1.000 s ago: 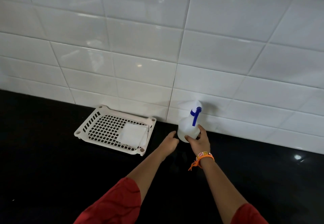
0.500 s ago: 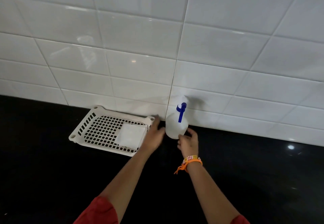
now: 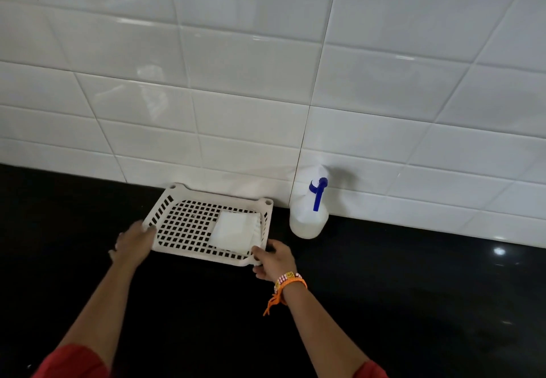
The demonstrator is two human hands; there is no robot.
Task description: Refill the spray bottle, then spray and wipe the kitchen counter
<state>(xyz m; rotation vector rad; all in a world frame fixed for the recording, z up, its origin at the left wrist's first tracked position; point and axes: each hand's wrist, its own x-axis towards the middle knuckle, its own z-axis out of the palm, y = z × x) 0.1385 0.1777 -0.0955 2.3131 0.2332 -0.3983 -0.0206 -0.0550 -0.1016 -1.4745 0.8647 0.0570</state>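
A white spray bottle (image 3: pixel 308 215) with a blue trigger stands upright on the black counter (image 3: pixel 413 303), against the tiled wall. Neither hand touches it. Left of it lies a white perforated plastic tray (image 3: pixel 183 224) with a folded white cloth (image 3: pixel 233 231) in its right half. My left hand (image 3: pixel 134 243) grips the tray's near left corner. My right hand (image 3: pixel 273 259) grips the near right corner, fingers curled over the rim. An orange bracelet sits on my right wrist.
A glossy white tiled wall (image 3: pixel 266 82) rises directly behind the tray and bottle. The dark counter stretches to both sides and toward me.
My right hand let go of the spray bottle, which now stands alone by the wall. Both hands moved left onto the tray's near corners.
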